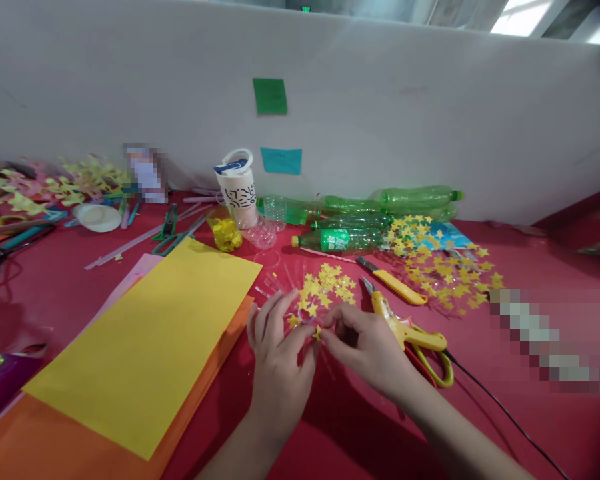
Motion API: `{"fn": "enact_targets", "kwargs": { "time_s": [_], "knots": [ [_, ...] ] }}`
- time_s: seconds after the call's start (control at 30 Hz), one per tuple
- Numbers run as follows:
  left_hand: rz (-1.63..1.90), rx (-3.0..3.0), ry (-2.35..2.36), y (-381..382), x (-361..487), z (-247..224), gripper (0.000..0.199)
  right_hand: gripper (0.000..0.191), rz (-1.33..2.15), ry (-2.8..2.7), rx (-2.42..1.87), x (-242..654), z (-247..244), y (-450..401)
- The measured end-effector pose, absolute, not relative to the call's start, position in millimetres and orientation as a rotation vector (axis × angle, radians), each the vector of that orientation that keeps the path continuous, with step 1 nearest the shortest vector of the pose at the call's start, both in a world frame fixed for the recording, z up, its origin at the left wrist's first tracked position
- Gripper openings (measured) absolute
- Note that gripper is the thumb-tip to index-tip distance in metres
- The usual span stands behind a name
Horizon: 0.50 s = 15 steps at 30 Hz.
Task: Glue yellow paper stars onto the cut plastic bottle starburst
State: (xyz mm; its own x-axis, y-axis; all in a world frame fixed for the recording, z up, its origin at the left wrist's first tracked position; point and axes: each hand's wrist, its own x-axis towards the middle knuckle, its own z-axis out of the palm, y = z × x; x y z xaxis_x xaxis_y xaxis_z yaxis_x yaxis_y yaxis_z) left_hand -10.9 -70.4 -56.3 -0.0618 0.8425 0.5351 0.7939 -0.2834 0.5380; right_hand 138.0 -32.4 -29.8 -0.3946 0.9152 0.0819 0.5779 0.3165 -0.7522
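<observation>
A small yellow paper star sits at the fingertips of both my hands. My right hand pinches it from the right between thumb and forefinger. From the left, the thumb and forefinger of my left hand close on its other edge, while the remaining fingers stretch forward. Under and around my fingers a clear plastic piece with strips fanning outward lies on the red table; my hands partly hide it. Another yellow star is beside my left fingers. Just beyond is a pile of yellow stars.
Right of my hands lie a yellow glue gun with a cord, scissors and a yellow utility knife. Green plastic bottles, a white cup and a star-covered piece stand behind. Yellow paper lies left.
</observation>
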Motion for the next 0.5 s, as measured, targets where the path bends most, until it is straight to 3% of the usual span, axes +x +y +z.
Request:
{"fn": "enact_targets", "kwargs": {
  "time_s": [0.5],
  "knots": [
    [1.287,2.116,1.819,-70.8,-10.8,-56.1,0.018,0.007,0.976,-2.014,-1.325,138.6,-29.1,-31.0]
  ]
}}
